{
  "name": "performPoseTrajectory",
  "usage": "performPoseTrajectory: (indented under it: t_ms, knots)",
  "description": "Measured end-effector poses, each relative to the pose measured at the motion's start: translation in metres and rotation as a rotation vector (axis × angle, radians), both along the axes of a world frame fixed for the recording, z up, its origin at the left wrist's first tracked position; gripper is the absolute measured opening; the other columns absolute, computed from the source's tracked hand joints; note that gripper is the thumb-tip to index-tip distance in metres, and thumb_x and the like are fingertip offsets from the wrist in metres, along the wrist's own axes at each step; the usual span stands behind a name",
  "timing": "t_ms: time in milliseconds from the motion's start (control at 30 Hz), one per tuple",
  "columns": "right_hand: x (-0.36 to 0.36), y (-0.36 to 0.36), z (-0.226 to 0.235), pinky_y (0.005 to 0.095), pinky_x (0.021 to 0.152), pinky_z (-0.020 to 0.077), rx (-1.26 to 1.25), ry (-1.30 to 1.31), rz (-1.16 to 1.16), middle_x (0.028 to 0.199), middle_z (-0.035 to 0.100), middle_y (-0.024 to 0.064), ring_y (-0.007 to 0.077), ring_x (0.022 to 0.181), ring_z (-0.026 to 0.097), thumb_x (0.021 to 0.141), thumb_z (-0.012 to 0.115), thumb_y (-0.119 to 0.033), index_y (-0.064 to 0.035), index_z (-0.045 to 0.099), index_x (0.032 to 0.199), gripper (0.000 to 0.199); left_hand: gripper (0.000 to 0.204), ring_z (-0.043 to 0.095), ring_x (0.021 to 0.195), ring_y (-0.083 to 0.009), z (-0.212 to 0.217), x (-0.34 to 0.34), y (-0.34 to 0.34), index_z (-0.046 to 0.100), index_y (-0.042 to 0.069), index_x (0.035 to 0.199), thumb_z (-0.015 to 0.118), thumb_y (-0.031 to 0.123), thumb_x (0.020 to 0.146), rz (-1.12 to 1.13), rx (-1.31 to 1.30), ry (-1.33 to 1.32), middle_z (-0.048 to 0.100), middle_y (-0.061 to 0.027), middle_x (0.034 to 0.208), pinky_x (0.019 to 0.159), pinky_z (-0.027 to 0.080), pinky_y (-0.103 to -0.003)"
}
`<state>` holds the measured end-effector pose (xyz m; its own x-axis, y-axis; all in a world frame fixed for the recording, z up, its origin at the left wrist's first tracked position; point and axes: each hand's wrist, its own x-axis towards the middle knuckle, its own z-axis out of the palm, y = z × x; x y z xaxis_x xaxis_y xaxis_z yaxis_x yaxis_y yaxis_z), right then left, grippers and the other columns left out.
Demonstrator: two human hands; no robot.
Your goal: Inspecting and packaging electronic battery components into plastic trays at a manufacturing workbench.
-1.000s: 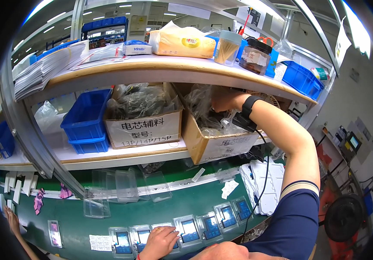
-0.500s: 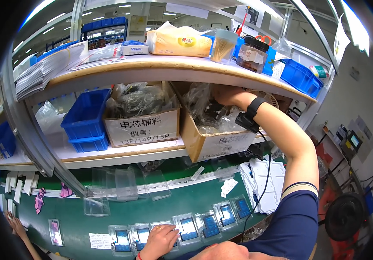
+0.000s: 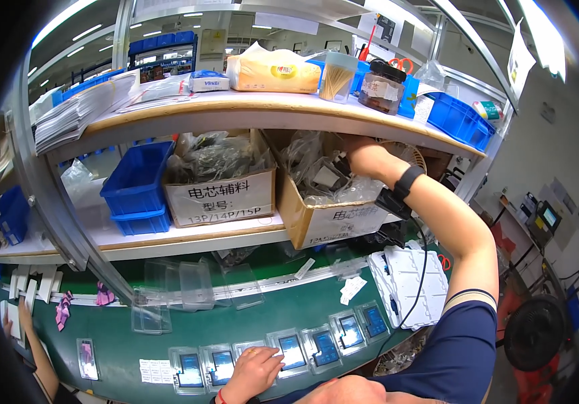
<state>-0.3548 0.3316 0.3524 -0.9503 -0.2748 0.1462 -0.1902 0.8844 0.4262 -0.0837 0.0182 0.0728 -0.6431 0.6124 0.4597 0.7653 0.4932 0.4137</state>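
Observation:
My right arm reaches up and forward into the right cardboard box (image 3: 295, 214) on the lower shelf. That box holds clear plastic bags (image 3: 363, 189) and dark and white parts. My right hand (image 3: 369, 159) is inside at the box's back, under the upper shelf, with its fingers hidden. Around the right wrist sits a black strap with a small black device (image 3: 393, 202), from which a cable hangs. Low over the green bench, my left hand (image 3: 256, 372) lies with fingers stretched across a row of clear trays (image 3: 292, 353) holding dark blue, shiny rectangular parts. It grips nothing visible.
Left of it stands another cardboard box (image 3: 222, 204) beside stacked blue bins (image 3: 134, 182). White blister trays (image 3: 411, 286) lie at the bench's right, empty clear trays (image 3: 195, 286) at its back. A co-worker's hand (image 3: 25, 316) is by white strips at far left. The upper shelf (image 3: 262, 108) overhangs.
My right hand has shifted slightly right inside the box, and a dark and white part shows more among the bags. My left hand stays nearly still. The co-worker's hands moved up toward the white strips.

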Motion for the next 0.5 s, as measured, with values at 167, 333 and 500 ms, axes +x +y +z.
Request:
performPoseTrajectory:
  t_ms: [167, 333, 500]
  knots:
    - [0.074, -0.012, 0.000, 0.0446, 0.072, 0.0499, -0.287, 0.394, 0.283, 0.085, 0.061, 0.0221, 0.0386, 0.082, 0.061, 0.076, 0.053, -0.001, 0.0012, 0.058, 0.085, 0.010, 0.015, 0.063, 0.090, -0.0279, 0.011, 0.002, 0.010, 0.068, 0.003, 0.089, 0.069, 0.012, 0.077, 0.017, 0.242, -0.057, 0.066, -0.0110, 0.095, 0.077, 0.050, -0.036]
    - [0.149, -0.053, -0.022, 0.0390, 0.064, 0.0466, -0.794, 0.429, 0.597, 0.074, 0.058, 0.0160, 0.0342, 0.072, 0.058, 0.081, 0.058, -0.003, -0.0001, 0.055, 0.081, 0.005, 0.025, 0.064, 0.090, -0.0265, 0.040, -0.004, 0.023, 0.066, -0.001, 0.099, 0.070, 0.005, 0.075, 0.088, 0.675, -0.264, 0.066, -0.0149, 0.100, 0.079, 0.051, -0.034]
    - [0.194, -0.117, -0.127, 0.0282, 0.059, 0.0473, -1.312, -0.515, 0.360, 0.069, 0.059, 0.0075, 0.0112, 0.065, 0.057, 0.085, 0.060, -0.005, 0.0015, 0.059, 0.085, 0.007, 0.069, 0.052, 0.115, -0.0246, 0.036, -0.018, 0.032, 0.023, 0.002, 0.142, 0.063, 0.010, 0.086, -0.124, 1.323, -0.749, 0.044, -0.0159, 0.132, 0.088, 0.051, -0.037]
